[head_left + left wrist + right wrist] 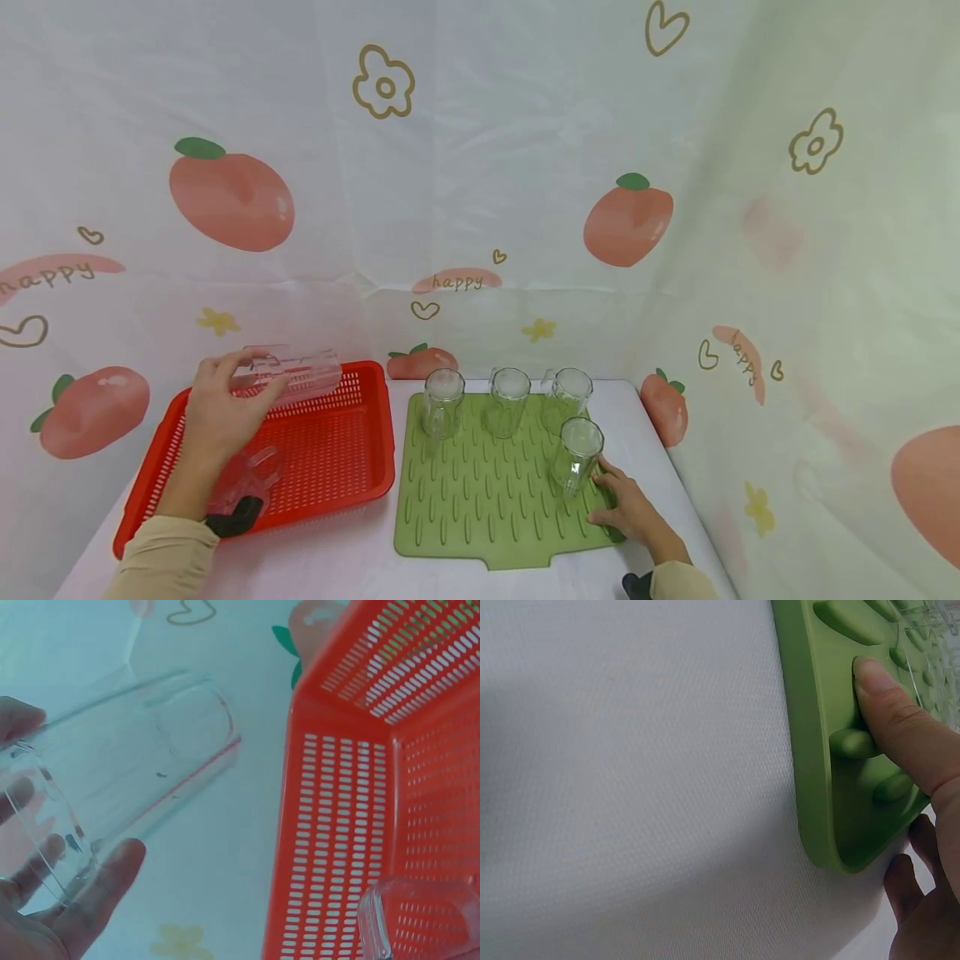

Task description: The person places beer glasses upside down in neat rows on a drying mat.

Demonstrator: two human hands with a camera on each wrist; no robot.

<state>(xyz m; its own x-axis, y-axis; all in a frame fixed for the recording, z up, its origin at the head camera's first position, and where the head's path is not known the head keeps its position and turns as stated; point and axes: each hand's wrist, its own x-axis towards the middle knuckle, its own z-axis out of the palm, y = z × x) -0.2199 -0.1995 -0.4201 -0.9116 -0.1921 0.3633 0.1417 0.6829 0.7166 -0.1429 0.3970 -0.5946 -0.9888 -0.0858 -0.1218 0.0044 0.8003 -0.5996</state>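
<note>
My left hand [228,408] holds a clear glass mug [311,375] tipped on its side over the back of the red basket [386,433]. In the left wrist view, thumb and fingers grip the near end of this mug [150,735]. Another clear glass piece with a handle [262,462] lies in the basket, partly behind my left forearm. At the right, my right hand [630,504] grips the edge of the green drying mat [487,508]. Its thumb [900,712] presses on the ridged top near a corner, with other fingers outside the edge.
Several clear glass mugs stand on the mat: one at back left [444,404], one at back middle [508,404], one at back right [567,400], and one [577,454] close to my right fingers. A printed fruit-pattern cloth [465,167] hangs behind the white table surface.
</note>
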